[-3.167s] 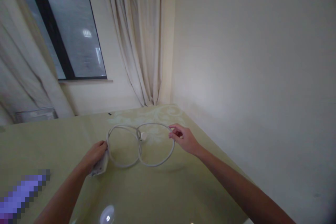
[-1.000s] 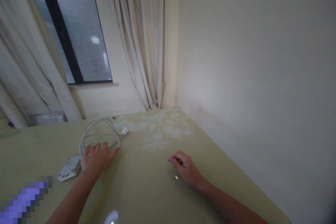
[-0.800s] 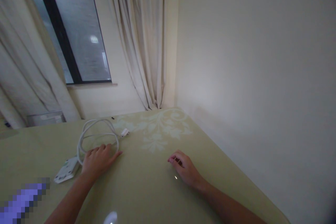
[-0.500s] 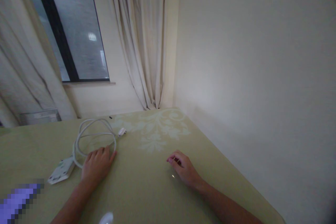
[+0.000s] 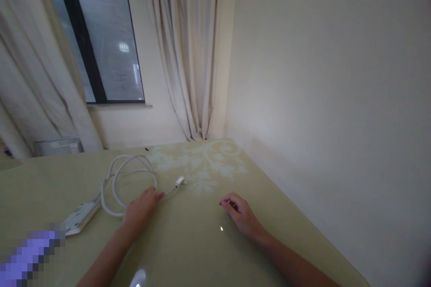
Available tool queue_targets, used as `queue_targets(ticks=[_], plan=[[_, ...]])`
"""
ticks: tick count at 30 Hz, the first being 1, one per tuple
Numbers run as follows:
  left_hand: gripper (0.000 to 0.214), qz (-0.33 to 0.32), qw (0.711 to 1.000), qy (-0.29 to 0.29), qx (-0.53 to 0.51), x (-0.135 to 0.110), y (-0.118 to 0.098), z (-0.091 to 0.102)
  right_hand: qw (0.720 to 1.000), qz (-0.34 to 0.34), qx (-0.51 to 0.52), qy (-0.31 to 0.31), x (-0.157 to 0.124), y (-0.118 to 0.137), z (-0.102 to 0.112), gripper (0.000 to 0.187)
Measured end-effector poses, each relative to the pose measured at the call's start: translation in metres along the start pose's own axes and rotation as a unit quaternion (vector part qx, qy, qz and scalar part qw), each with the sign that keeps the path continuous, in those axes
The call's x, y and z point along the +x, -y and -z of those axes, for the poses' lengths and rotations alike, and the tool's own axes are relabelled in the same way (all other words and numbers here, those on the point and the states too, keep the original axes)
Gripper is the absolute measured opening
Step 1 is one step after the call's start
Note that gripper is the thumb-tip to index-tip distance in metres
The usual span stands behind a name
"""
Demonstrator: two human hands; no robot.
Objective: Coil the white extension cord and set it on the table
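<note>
A white power strip [image 5: 81,219] lies on the table at the left, with its white cable [image 5: 102,197] loosely coiled beside it. My left hand [image 5: 141,208] is closed around the cable at the near right side of the coil. From its fingertips a short length of cable runs out to the white plug [image 5: 180,181]. The fingers' far side is partly hidden. My right hand [image 5: 240,215] rests on the table to the right, its fingers curled toward the thumb with nothing visible in them, apart from the cable and plug.
The table [image 5: 188,242] has a greenish cover with a pale leaf pattern. A wall [image 5: 319,98] runs along its right edge. Behind stand curtains [image 5: 191,54] and a window [image 5: 107,45]. A tiny dark object [image 5: 146,149] lies near the back edge. A blurred purple patch [image 5: 30,255] covers the lower left.
My left hand has moved right, drawing the plug to the right and nearer. The power strip has turned a little and the coil has shifted. My right hand stays about where it was.
</note>
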State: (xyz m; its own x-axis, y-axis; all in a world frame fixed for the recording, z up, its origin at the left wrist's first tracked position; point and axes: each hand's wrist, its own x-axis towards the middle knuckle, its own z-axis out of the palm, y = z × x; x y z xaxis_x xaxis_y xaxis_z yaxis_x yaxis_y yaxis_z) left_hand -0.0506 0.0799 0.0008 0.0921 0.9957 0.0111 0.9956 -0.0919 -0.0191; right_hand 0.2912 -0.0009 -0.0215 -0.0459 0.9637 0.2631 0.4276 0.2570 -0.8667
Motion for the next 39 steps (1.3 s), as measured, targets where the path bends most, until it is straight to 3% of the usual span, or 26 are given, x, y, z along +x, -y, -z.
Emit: queue_targets(ticks=[3,7,9,12,14,16,18,20,22,25,28,29,31,33,35,37,39], plan=[[0.043,-0.033,0.998,0.024,-0.043,-0.007,-0.027,0.007,1.0,0.0,0.01,-0.007,0.001,-0.003,-0.001,0.042],[0.04,-0.09,0.993,0.035,-0.071,-0.025,-0.079,0.022,0.998,-0.013,0.059,-0.031,0.001,-0.002,0.003,0.048],[0.037,-0.112,0.989,0.02,-0.095,-0.036,-0.105,0.03,0.997,0.024,0.045,-0.05,0.0,0.005,0.01,0.053],[0.035,-0.136,0.98,0.005,-0.143,-0.047,-0.134,0.046,0.982,0.154,-0.107,-0.02,0.003,0.027,0.027,0.066],[0.034,-0.151,0.968,-0.009,-0.202,-0.048,-0.145,0.057,0.945,0.223,-0.236,0.037,0.011,0.047,0.037,0.072],[0.034,-0.174,0.939,-0.045,-0.292,-0.044,-0.15,0.068,0.91,0.245,-0.324,0.075,0.025,0.07,0.042,0.072],[0.034,-0.203,0.893,-0.085,-0.392,-0.04,-0.151,0.077,0.888,0.238,-0.383,0.087,0.043,0.09,0.042,0.058],[0.036,-0.215,0.85,-0.104,-0.469,-0.037,-0.148,0.083,0.871,0.227,-0.426,0.091,0.061,0.103,0.039,0.033],[0.039,-0.221,0.828,-0.099,-0.506,-0.034,-0.14,0.087,0.86,0.229,-0.444,0.102,0.076,0.109,0.035,0.018],[0.043,-0.206,0.83,-0.129,-0.502,-0.02,-0.111,0.088,0.866,0.239,-0.423,0.117,0.09,0.107,0.034,0.013],[0.048,-0.105,0.847,-0.209,-0.477,0.008,-0.064,0.075,0.887,0.232,-0.382,0.116,0.096,0.099,0.041,0.014],[0.049,-0.063,0.86,-0.211,-0.459,0.017,-0.047,0.067,0.895,0.222,-0.369,0.115,0.097,0.097,0.044,0.015],[0.052,-0.029,0.904,-0.102,-0.415,0.029,-0.018,0.048,0.91,0.19,-0.352,0.108,0.098,0.093,0.05,0.018],[0.054,-0.031,0.909,-0.005,-0.415,0.029,-0.003,0.033,0.919,0.144,-0.355,0.092,0.1,0.09,0.055,0.023],[0.064,-0.062,0.878,0.122,-0.459,0.02,-0.002,0.027,0.92,0.099,-0.372,0.074,0.102,0.088,0.056,0.027],[0.082,-0.087,0.822,0.223,-0.516,0.009,-0.011,0.029,0.918,0.063,-0.387,0.06,0.103,0.085,0.056,0.029],[0.094,-0.097,0.79,0.253,-0.55,0.002,-0.026,0.033,0.92,0.041,-0.387,0.052,0.104,0.082,0.055,0.029]])
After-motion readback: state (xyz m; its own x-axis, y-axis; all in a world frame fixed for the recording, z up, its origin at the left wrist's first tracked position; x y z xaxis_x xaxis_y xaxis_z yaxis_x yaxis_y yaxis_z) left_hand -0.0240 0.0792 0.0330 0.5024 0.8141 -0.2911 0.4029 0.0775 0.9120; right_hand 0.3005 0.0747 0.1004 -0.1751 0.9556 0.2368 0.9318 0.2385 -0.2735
